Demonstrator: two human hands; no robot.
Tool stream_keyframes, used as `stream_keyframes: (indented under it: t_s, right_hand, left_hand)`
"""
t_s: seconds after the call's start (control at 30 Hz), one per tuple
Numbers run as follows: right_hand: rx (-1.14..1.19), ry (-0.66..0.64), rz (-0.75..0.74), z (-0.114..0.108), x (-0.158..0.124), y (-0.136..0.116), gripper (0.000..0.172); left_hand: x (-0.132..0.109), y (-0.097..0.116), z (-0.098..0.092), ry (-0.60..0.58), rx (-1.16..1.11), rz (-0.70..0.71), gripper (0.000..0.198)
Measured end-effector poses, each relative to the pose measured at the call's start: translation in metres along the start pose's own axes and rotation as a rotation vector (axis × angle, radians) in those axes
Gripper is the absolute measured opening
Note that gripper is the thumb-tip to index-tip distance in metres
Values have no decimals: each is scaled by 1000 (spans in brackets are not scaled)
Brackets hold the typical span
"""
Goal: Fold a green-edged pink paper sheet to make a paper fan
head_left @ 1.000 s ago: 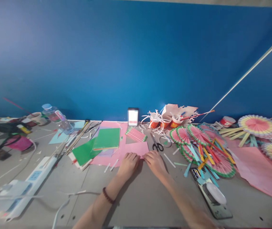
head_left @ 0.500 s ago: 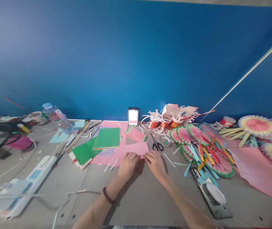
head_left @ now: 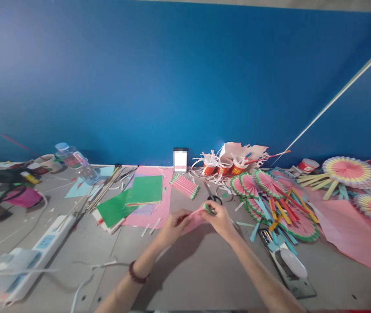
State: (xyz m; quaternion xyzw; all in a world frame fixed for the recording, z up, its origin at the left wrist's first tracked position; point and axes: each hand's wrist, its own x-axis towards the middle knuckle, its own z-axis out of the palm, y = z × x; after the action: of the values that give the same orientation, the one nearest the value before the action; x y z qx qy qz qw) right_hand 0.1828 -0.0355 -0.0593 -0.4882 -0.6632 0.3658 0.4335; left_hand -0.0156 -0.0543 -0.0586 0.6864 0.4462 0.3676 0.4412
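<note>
Between my hands, a little above the table, is a piece of pink paper (head_left: pixel 193 221) with a green part showing at its right end. My left hand (head_left: pixel 174 227) pinches its left end, with the fingers curled. At the right end my right hand (head_left: pixel 217 220) grips the paper, thumb and fingers closed on it. Just beyond my right hand lie black-handled scissors (head_left: pixel 214 198), partly covered by the hand. A pleated pink paper strip (head_left: pixel 184 186) with green edges rests on the table farther back.
Green paper sheets (head_left: pixel 145 189) lie on a pink sheet (head_left: pixel 166 191) to the left. Several pleated paper fans (head_left: pixel 270 183) are heaped at the right, near a phone (head_left: pixel 298 284). Paper cups (head_left: pixel 239 166) hold white strips. A power strip (head_left: pixel 44 250) lies at the left.
The pink paper has been lifted off the table and tilted, with its green part now showing. Both hands have risen, and the left has shifted slightly left.
</note>
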Motion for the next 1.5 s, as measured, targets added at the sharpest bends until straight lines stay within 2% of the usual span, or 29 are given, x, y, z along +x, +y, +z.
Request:
stream_keyframes:
  t_s: [0.07, 0.2, 0.3, 0.37, 0.53, 0.63, 0.73, 0.93, 1.1, 1.23, 1.33, 1.5]
  right_hand:
    - [63, -25, 43, -8, 3, -17, 25]
    - [93, -85, 44, -18, 7, -41, 25]
    - [49, -117, 15, -18, 12, -46, 24]
    - [25, -98, 12, -16, 18, -45, 25]
    - [24, 28, -16, -16, 44, -45, 34]
    - [17, 27, -19, -19, 57, -53, 32]
    - [18, -7, -25, -21, 62, -61, 30]
    - [-18, -80, -123, -20, 59, -63, 26]
    - [-54, -82, -145, -20, 54, -68, 30]
    - [-66, -6, -193, -20, 51, -76, 35]
    - [-29, 94, -235, -18, 50, -80, 27]
    - [-4, 111, -272, -17, 49, -80, 20]
  left_hand:
    - [0, 16, -7, -85, -117, -43, 43]
    - [0, 32, -14, -156, -290, -206, 53]
    - [6, 34, -13, -163, -435, -274, 49]
    - [15, 33, -12, -123, -468, -272, 47]
    - [44, 42, -19, 8, -367, -138, 49]
    - [58, 49, -26, 86, -309, -29, 46]
    - [64, 52, -32, 100, -265, 15, 42]
    - [62, 53, -41, 103, -220, 99, 38]
    - [56, 64, -42, 104, -127, 169, 33]
    - [54, 68, -41, 147, -118, 219, 29]
    - [52, 69, -40, 179, -108, 212, 27]
    - [50, 73, -38, 202, -87, 240, 22]
